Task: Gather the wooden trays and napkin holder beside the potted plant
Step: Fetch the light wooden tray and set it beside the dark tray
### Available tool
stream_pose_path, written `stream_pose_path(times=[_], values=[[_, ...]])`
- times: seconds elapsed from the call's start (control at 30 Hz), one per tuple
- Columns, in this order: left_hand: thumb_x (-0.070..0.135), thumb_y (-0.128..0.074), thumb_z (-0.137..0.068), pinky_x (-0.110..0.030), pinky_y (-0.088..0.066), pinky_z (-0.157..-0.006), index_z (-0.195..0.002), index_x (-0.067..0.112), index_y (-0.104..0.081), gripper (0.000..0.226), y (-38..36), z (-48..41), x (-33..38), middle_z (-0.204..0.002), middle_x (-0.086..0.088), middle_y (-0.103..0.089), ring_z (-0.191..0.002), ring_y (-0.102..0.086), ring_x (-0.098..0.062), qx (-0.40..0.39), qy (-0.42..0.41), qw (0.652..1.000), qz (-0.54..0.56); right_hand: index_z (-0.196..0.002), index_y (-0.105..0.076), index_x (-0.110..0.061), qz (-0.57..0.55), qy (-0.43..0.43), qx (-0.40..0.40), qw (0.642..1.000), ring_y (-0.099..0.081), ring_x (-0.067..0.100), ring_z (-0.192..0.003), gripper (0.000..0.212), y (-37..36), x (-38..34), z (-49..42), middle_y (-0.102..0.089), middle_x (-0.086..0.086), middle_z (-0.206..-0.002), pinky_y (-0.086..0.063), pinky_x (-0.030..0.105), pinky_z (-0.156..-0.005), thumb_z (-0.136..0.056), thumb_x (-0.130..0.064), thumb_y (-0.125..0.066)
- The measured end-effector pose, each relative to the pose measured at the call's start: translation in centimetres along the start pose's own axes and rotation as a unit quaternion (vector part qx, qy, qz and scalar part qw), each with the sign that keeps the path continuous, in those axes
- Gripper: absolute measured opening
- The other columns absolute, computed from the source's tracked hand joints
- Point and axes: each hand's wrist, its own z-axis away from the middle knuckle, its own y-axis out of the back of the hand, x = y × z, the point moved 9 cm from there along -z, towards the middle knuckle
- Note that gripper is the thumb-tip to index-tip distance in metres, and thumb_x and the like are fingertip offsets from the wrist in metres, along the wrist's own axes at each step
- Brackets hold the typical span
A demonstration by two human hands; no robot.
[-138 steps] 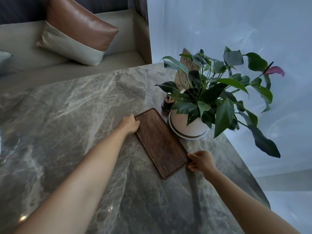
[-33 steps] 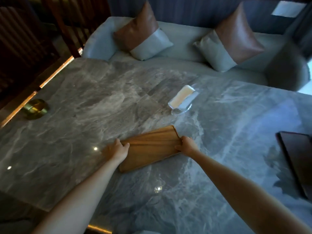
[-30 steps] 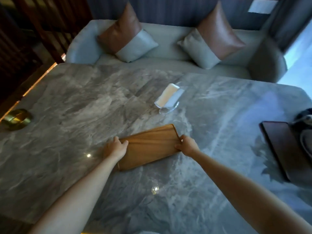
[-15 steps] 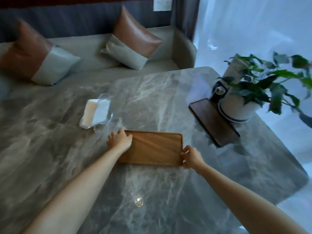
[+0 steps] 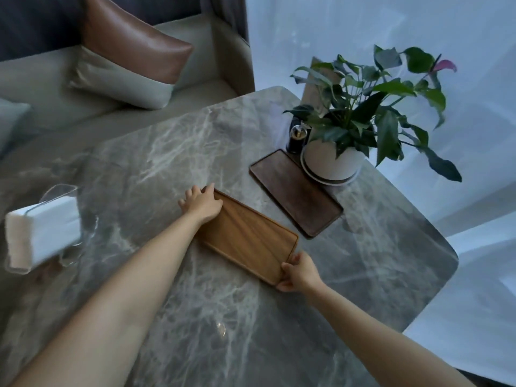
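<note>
A light wooden tray [image 5: 248, 238] lies on the grey marble table [image 5: 167, 152], turned diagonally. My left hand [image 5: 201, 203] grips its far end and my right hand [image 5: 300, 272] grips its near corner. Just right of it, a dark wooden tray [image 5: 297, 192] rests against the white pot of the potted plant [image 5: 332, 160]. The two trays lie roughly parallel with a narrow gap between them. A clear napkin holder [image 5: 42, 227] full of white napkins stands at the left edge of view, well apart from the trays.
A small dark toothpick jar [image 5: 296, 138] and a standing card [image 5: 315, 88] sit behind the pot. The table's rounded edge runs close on the right. A beige sofa with a brown and cream cushion [image 5: 128, 54] lies beyond the table's far side.
Both hands have carried the light tray to the right across the table and turned it diagonal. It now lies next to the dark tray by the plant; the napkin holder has fallen behind at left.
</note>
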Motion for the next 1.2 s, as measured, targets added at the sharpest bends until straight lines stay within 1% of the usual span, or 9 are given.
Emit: stream_pose_path(times=[0.17,0.4,0.57,0.67,0.73,0.8,0.87,1.1,1.2], values=[[0.035,-0.039,-0.095,-0.047,-0.014,-0.116,-0.147,0.024,-0.017,0.058,-0.9,-2.5,3.4,-0.154,-0.015,-0.018,-0.143,-0.013,-0.031,-0.014,-0.031,0.999,-0.02,-0.072,-0.03,-0.018,-0.042,-0.024,0.009,0.999,-0.058,0.016,-0.034,0.027,0.5,0.6,-1.3,-0.055,0.023,-0.093,-0.051,0.026,-0.033,-0.091,-0.006,-0.045],[0.033,-0.04,-0.094,-0.049,-0.012,-0.116,-0.148,0.018,-0.015,0.061,-1.7,-4.7,6.3,-0.156,-0.014,-0.016,-0.144,-0.01,-0.03,-0.015,-0.038,0.998,-0.047,-0.073,-0.031,-0.018,-0.1,-0.045,0.014,0.994,-0.059,0.014,-0.034,0.026,0.3,0.9,-2.0,-0.054,0.031,-0.117,-0.051,0.025,-0.034,-0.09,-0.006,-0.046],[0.029,-0.042,-0.094,-0.05,-0.012,-0.116,-0.147,0.012,-0.018,0.061,-1.8,-5.5,8.0,-0.155,-0.013,-0.018,-0.144,-0.011,-0.029,-0.004,-0.048,0.998,-0.044,-0.075,-0.034,-0.018,-0.117,-0.059,0.016,0.991,-0.059,0.016,-0.04,0.023,0.1,1.2,-2.1,-0.053,0.028,-0.122,-0.052,0.024,-0.036,-0.09,-0.006,-0.046],[0.027,-0.042,-0.094,-0.05,-0.013,-0.116,-0.147,0.012,-0.017,0.061,-1.9,-5.7,8.7,-0.155,-0.011,-0.02,-0.144,-0.013,-0.029,0.006,-0.055,0.997,-0.048,-0.09,-0.041,-0.01,-0.115,-0.062,0.02,0.991,-0.059,0.014,-0.039,0.008,0.2,1.0,-2.4,-0.055,0.029,-0.117,-0.054,0.025,-0.038,-0.09,-0.005,-0.047],[0.026,-0.041,-0.094,-0.051,-0.011,-0.116,-0.147,0.011,-0.014,0.062,-2.1,-5.8,9.1,-0.157,-0.009,-0.017,-0.144,-0.012,-0.028,0.005,-0.057,0.997,-0.049,-0.096,-0.044,-0.005,-0.112,-0.063,0.013,0.992,-0.059,0.015,-0.042,0.007,0.3,0.7,-2.4,-0.062,0.026,-0.098,-0.055,0.025,-0.04,-0.09,-0.005,-0.047],[0.025,-0.04,-0.094,-0.052,-0.009,-0.116,-0.148,0.011,-0.011,0.062,-2.1,-5.9,9.3,-0.158,-0.009,-0.015,-0.145,-0.01,-0.027,0.004,-0.06,0.997,-0.048,-0.084,-0.046,-0.003,-0.1,-0.06,0.003,0.993,-0.059,0.018,-0.046,0.007,0.3,0.1,-2.1,-0.059,0.016,-0.071,-0.053,0.025,-0.041,-0.091,-0.004,-0.046],[0.024,-0.039,-0.095,-0.052,-0.008,-0.117,-0.148,0.011,-0.011,0.062,-2.1,-5.9,9.4,-0.158,-0.008,-0.014,-0.145,-0.01,-0.026,0.002,-0.064,0.997,-0.048,-0.07,-0.039,-0.008,-0.091,-0.058,-0.001,0.994,-0.057,0.02,-0.048,0.023,0.5,-0.2,-1.8,-0.054,0.012,-0.061,-0.051,0.024,-0.041,-0.091,-0.004,-0.046],[0.034,-0.038,-0.096,-0.054,-0.001,-0.118,-0.15,0.016,-0.001,0.067,-2.1,-5.7,8.2,-0.161,-0.002,0.003,-0.148,0.004,-0.021,-0.027,-0.074,0.996,-0.047,-0.067,-0.039,-0.01,-0.03,-0.055,-0.003,0.998,-0.058,0.023,-0.047,0.026,1.4,-1.1,-0.6,-0.056,0.013,-0.061,-0.055,0.034,-0.051,-0.09,-0.012,-0.052],[0.037,-0.036,-0.097,-0.054,-0.002,-0.118,-0.15,0.018,0.0,0.067,-0.7,-4.8,6.7,-0.161,-0.003,0.006,-0.148,0.005,-0.021,0.003,-0.075,0.996,-0.054,-0.086,-0.04,-0.009,0.065,0.02,0.037,0.997,-0.065,0.031,-0.065,0.019,2.7,-3.2,0.4,-0.062,0.019,-0.087,-0.059,0.046,-0.06,-0.088,-0.022,-0.054]])
